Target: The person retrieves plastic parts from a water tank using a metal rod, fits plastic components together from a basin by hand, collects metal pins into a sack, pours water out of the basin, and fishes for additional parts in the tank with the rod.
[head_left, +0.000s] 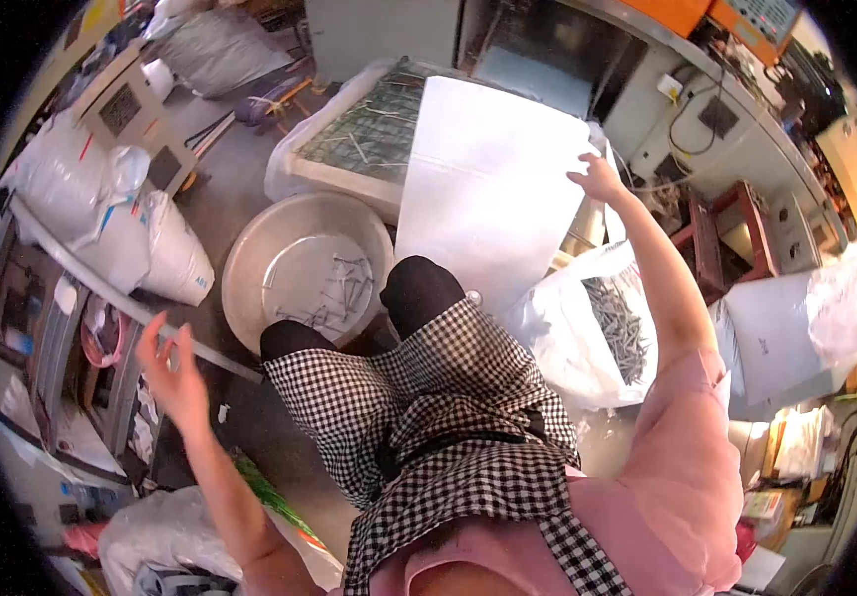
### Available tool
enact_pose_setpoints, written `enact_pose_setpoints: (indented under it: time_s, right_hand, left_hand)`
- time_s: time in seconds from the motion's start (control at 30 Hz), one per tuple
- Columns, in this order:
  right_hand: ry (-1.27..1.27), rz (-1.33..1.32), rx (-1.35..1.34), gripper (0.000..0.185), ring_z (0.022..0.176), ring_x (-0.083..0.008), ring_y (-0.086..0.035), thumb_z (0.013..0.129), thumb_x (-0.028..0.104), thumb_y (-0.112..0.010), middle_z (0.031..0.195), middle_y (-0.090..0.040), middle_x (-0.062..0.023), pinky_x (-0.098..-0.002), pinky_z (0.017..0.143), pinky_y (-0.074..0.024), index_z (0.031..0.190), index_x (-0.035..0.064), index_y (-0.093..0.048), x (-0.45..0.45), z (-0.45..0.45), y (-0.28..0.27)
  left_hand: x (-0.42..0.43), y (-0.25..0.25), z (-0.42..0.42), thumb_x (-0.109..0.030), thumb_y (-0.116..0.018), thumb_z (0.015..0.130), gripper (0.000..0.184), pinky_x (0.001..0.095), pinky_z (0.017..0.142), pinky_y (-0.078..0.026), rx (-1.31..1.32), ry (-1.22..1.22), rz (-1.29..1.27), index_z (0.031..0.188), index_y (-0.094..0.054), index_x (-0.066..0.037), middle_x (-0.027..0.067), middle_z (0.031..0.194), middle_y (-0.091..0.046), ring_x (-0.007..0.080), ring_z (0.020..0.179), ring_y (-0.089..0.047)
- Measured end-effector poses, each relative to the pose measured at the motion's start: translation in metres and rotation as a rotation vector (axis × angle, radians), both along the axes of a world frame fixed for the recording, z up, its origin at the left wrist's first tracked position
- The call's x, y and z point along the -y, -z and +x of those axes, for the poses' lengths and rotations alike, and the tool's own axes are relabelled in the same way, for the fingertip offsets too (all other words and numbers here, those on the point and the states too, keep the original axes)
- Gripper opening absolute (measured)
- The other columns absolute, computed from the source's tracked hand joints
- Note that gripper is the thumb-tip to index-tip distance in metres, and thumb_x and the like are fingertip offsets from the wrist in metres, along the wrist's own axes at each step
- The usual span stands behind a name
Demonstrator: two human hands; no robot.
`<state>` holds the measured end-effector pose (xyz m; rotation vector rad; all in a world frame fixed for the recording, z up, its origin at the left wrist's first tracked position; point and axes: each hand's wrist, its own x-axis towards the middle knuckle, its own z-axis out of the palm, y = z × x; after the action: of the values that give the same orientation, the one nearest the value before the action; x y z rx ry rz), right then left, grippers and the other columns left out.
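Observation:
My left hand [172, 375] is raised at the left with its fingers apart and nothing in it. It is nearest to a grey metal rail [130, 298]. My right hand [599, 180] reaches out to the right edge of a large white board [493, 169], fingers spread; whether it touches the board I cannot tell. A wide round basin [309, 223] sits on the floor in front of my knees, with several thin grey parts [349, 283] inside. Beside my right leg an open white sack [557, 318] is filled with similar small grey parts [619, 328].
Behind the board lies a plastic-lined tray [364, 129] with green netting and pale sticks. White sacks [175, 248] stand at the left, by a metal rack. A reddish-brown frame [736, 233] and a white box [776, 338] are at the right. Grey machine cabinets [384, 35] line the back.

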<state>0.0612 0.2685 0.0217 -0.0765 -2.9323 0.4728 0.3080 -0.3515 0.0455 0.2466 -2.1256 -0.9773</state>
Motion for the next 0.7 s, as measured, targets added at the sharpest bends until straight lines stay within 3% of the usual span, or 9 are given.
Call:
enact_pose_setpoints:
  time_s: [0.13,0.2,0.27,0.4,0.47,0.57,0.63,0.67,0.7]
  right_hand:
    - [0.157,-0.144,0.174,0.064,0.079,-0.0216,-0.06,0.073,0.029,-0.069,0.084,-0.062,-0.0147,-0.0319,0.066,-0.0489,0.123,-0.0039,-0.045,-0.055,0.044,0.025]
    - [0.052,-0.057,0.336,0.066,0.076,-0.0185,-0.059,0.073,0.026,-0.069,0.087,-0.061,-0.0145,-0.0294,0.063,-0.0489,0.126,-0.0038,-0.042,-0.058,0.055,0.016]
    - [0.26,-0.386,0.33,0.069,0.077,-0.0194,-0.059,0.073,0.025,-0.07,0.096,-0.058,-0.016,-0.0296,0.065,-0.0507,0.128,-0.0043,-0.039,-0.074,0.049,0.032]
    - [0.325,-0.587,0.425,0.075,0.09,-0.0251,-0.057,0.07,0.022,-0.073,0.114,-0.049,-0.0199,-0.0361,0.064,-0.0551,0.127,-0.0038,-0.033,-0.093,0.009,0.057]
    - [0.376,-0.501,0.395,0.075,0.092,-0.028,-0.056,0.069,0.026,-0.075,0.109,-0.051,-0.0175,-0.0342,0.056,-0.0537,0.125,-0.0032,-0.033,-0.104,-0.021,0.088]
    - [0.428,-0.564,0.373,0.06,0.077,-0.024,-0.059,0.073,0.02,-0.072,0.095,-0.056,-0.0133,-0.0308,0.051,-0.0505,0.116,-0.0053,-0.04,-0.095,-0.033,0.09]
    - [0.109,-1.045,0.366,0.039,0.061,-0.0179,-0.058,0.077,0.012,-0.067,0.082,-0.058,-0.0092,-0.0277,0.048,-0.0479,0.107,-0.0041,-0.048,-0.092,-0.04,0.096]
    - [0.128,-1.064,0.341,0.023,0.052,-0.0124,-0.054,0.079,0.006,-0.063,0.073,-0.057,-0.0055,-0.0255,0.049,-0.0478,0.1,-0.0005,-0.055,-0.088,-0.042,0.093]
    - [0.073,-0.96,0.357,0.023,0.061,-0.0134,-0.058,0.078,0.005,-0.064,0.077,-0.06,-0.0068,-0.0278,0.054,-0.0506,0.099,0.0013,-0.057,-0.083,-0.042,0.09]
  left_hand:
    - [-0.075,-0.003,-0.062,-0.007,-0.064,0.078,0.033,0.0328,0.083,-0.046,0.124,0.38,-0.063,0.109,-0.053,-0.003,0.0113,0.11,-0.051,0.0223,0.104,-0.05]
    - [-0.116,-0.008,-0.08,-0.005,-0.065,0.077,0.033,0.0333,0.082,-0.046,0.162,0.484,-0.188,0.108,-0.053,-0.002,0.0121,0.107,-0.051,0.0247,0.102,-0.051]
    - [-0.155,-0.011,-0.096,-0.004,-0.065,0.075,0.033,0.0331,0.08,-0.047,0.196,0.525,-0.19,0.107,-0.054,-0.002,0.0128,0.107,-0.051,0.0256,0.099,-0.052]
    - [-0.217,-0.001,-0.137,-0.004,-0.067,0.073,0.037,0.0327,0.078,-0.048,0.276,0.675,-0.188,0.107,-0.054,-0.004,0.0117,0.108,-0.051,0.0246,0.097,-0.054]
    - [-0.248,0.002,-0.161,-0.004,-0.068,0.072,0.039,0.0327,0.078,-0.049,0.32,0.708,-0.204,0.108,-0.053,-0.004,0.0113,0.109,-0.051,0.0244,0.097,-0.054]
    - [-0.283,0.016,-0.2,-0.008,-0.069,0.074,0.044,0.0343,0.083,-0.047,0.463,0.771,-0.236,0.114,-0.05,-0.007,0.0091,0.115,-0.048,0.024,0.104,-0.05]
    - [-0.306,0.017,-0.22,-0.007,-0.07,0.071,0.047,0.0351,0.083,-0.046,0.434,0.774,-0.267,0.113,-0.05,-0.005,0.0115,0.113,-0.048,0.0263,0.103,-0.05]
    - [-0.316,0.018,-0.231,-0.005,-0.071,0.068,0.049,0.0359,0.082,-0.046,0.391,0.769,-0.283,0.112,-0.05,-0.003,0.0139,0.111,-0.048,0.0287,0.101,-0.05]
    - [-0.322,0.023,-0.243,-0.007,-0.073,0.067,0.059,0.0397,0.091,-0.04,0.345,0.753,-0.368,0.119,-0.046,-0.003,0.0147,0.114,-0.047,0.0316,0.109,-0.045]
